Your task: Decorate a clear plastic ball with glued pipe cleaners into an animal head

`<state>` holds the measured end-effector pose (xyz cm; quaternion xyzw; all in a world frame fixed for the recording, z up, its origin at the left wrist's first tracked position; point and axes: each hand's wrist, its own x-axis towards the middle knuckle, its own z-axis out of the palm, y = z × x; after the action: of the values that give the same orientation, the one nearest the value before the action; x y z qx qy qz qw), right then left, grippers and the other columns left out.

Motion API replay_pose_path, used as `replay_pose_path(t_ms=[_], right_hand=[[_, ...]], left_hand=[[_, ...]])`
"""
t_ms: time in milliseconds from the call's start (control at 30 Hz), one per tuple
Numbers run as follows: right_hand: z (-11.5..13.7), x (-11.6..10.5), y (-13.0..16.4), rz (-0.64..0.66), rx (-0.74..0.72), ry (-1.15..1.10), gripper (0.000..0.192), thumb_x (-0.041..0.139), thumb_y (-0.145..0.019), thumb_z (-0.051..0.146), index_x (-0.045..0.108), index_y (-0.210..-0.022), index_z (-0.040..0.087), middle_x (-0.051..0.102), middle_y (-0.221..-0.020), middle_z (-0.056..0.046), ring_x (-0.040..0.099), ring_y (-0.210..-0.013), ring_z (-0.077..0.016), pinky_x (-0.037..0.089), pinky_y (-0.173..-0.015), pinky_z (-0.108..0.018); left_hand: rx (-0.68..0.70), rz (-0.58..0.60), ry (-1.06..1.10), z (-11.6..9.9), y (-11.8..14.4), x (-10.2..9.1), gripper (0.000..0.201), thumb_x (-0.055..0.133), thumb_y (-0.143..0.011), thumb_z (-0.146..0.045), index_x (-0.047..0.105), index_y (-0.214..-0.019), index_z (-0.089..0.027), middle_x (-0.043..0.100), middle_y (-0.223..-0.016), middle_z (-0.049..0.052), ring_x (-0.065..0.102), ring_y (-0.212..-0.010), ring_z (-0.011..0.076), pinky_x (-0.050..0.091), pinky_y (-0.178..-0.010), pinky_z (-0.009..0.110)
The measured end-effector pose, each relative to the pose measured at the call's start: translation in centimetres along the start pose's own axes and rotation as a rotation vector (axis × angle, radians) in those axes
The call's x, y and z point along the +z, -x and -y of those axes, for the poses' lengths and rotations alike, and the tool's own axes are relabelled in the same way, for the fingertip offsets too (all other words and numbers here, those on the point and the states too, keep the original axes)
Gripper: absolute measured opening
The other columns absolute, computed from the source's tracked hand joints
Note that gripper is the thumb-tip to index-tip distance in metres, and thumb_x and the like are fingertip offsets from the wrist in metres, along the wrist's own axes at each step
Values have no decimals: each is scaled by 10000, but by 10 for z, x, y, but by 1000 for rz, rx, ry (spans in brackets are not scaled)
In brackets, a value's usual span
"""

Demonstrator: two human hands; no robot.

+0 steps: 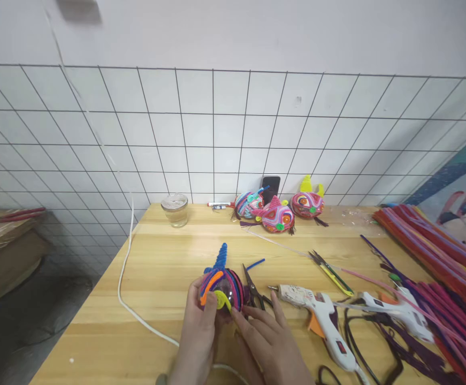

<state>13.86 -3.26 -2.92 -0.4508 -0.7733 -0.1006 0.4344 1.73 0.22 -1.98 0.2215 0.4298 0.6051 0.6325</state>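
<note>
1. Head view: my left hand (198, 334) wraps the near left side of the pipe-cleaner ball (221, 286), thumb pressed by its yellow loop (222, 299), so the ball stays propped with its blue horn (220, 255) pointing up and away from me.
2. My right hand (270, 342) lies just to the ball's right with the fingers spread; the fingertips (238, 316) touch its lower right edge, steadying rather than gripping, as far as I can tell.
3. The ball sits low on the wooden surface (160, 267), between both hands and close to me, probably so I can see the wrapped stripes.
4. The small pliers (253, 289) lie touching the ball's right side, and the glue gun (321, 315) rests just beyond my right hand, both within easy reach.
5. Three finished fish-like figures (276, 215) stand well apart at the wall, beside a glass jar (175, 209), out of the way.
</note>
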Motion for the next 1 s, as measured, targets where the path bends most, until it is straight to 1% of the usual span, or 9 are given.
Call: replay_pose_path(t_ms=[100,200,267,333,433,533,633,867,1000], right_hand=[[0,-5,-4,38,-49,21,353,412,-839,87,598,-1132,148,732,-735,0,686,-841,-161,100,-1160,-403],[-2,-8,-5,56,-64,35,360,404,-842,86,593,-1144,137,733,-746,-1,685,-832,-159,83,-1162,-390],[-5,-9,-4,60,-53,29,367,399,-844,80,588,-1154,131,731,-748,-3,684,-840,-157,68,-1163,-392],[-7,-11,-3,78,-51,19,370,404,-849,75,583,-1168,130,733,-763,-6,682,-862,-156,61,-1163,-392],[-9,-12,-3,101,-55,12,358,423,-852,72,588,-1162,139,739,-798,-5,677,-886,-156,67,-1163,-378],[-8,-10,-2,73,-22,12,363,409,-844,68,592,-1147,146,739,-806,-7,676,-878,-159,64,-1162,-387],[-6,-8,-1,52,0,14,396,380,-835,65,577,-1166,157,736,-789,-7,676,-868,-165,48,-1161,-404],[-7,-8,-1,96,-44,62,393,414,-816,74,572,-1168,147,718,-734,5,685,-851,-162,60,-1162,-386],[-4,-2,3,29,5,50,408,379,-817,109,549,-1183,172,731,-736,-18,689,-827,-193,76,-1151,-467]], left_hand=[[-33,53,40,-3,2,2,594,705,-657,-595,554,-1070,-196,689,-1007,112,651,-909,254,510,-756,347],[-67,121,93,-9,4,5,552,626,-729,-612,555,-1085,-195,674,-1043,113,632,-930,248,506,-758,344],[-93,153,102,-11,5,5,474,622,-781,-541,553,-1105,-202,667,-1056,96,626,-898,217,505,-743,326],[-109,205,102,-11,4,3,395,631,-822,-425,543,-1145,-215,658,-1075,77,617,-858,181,500,-723,303],[-120,279,118,-9,4,0,384,638,-832,-265,519,-1196,-230,647,-1117,71,609,-881,170,493,-730,293],[-133,285,138,-8,3,-2,405,637,-818,-203,512,-1202,-231,646,-1137,75,604,-951,190,494,-763,306],[-133,291,128,-8,2,-2,430,647,-800,-165,510,-1203,-229,648,-1138,75,603,-969,194,494,-779,311],[-131,263,107,-9,3,-3,476,668,-778,-136,496,-1214,-220,645,-1159,86,611,-974,190,496,-796,304],[-131,229,93,-10,3,-1,489,691,-757,-145,493,-1200,-208,664,-1122,94,627,-956,197,508,-810,320]])
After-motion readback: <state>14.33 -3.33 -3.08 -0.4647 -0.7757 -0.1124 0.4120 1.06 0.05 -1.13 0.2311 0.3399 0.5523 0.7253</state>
